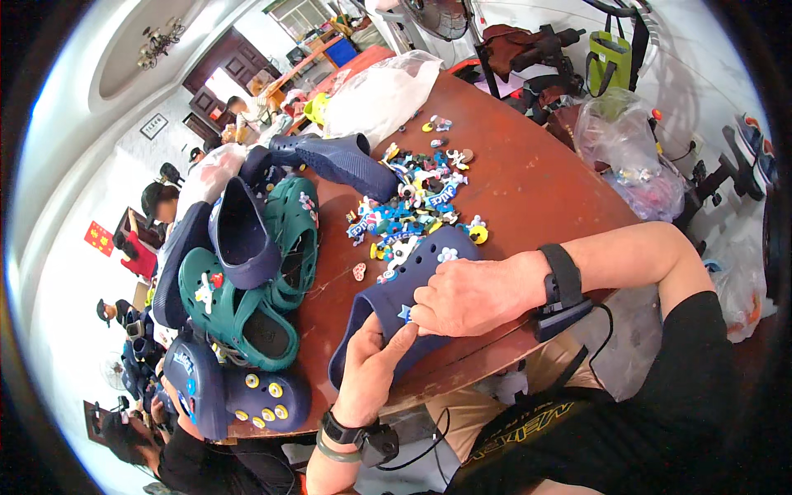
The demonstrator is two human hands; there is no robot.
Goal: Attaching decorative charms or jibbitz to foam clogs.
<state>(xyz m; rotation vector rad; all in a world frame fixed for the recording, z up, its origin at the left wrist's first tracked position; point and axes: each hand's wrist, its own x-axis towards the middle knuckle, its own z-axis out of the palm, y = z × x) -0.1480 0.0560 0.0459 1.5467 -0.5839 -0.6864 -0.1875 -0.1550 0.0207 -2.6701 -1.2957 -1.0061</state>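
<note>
A navy clog (419,269) lies at the table's near edge, its toe pointing away from me. My left hand (370,365) grips the clog's opening, fingers inside and thumb on the outer side. Over the clog's upper, my right hand (470,299) is closed with its fingertips at a blue star charm (405,313). A white flower charm (447,254) sits on the clog near the toe. Just beyond the clog spreads a heap of loose shoe charms (425,191). One pink spotted charm (359,271) lies apart on the tabletop.
To the left stand green clogs (268,334) and more navy clogs (247,235), some with charms. A clear plastic bag (388,95) rests on the reddish-brown table (528,165). Other people sit along the left side. Bags and a fan (441,16) stand beyond the table's right edge.
</note>
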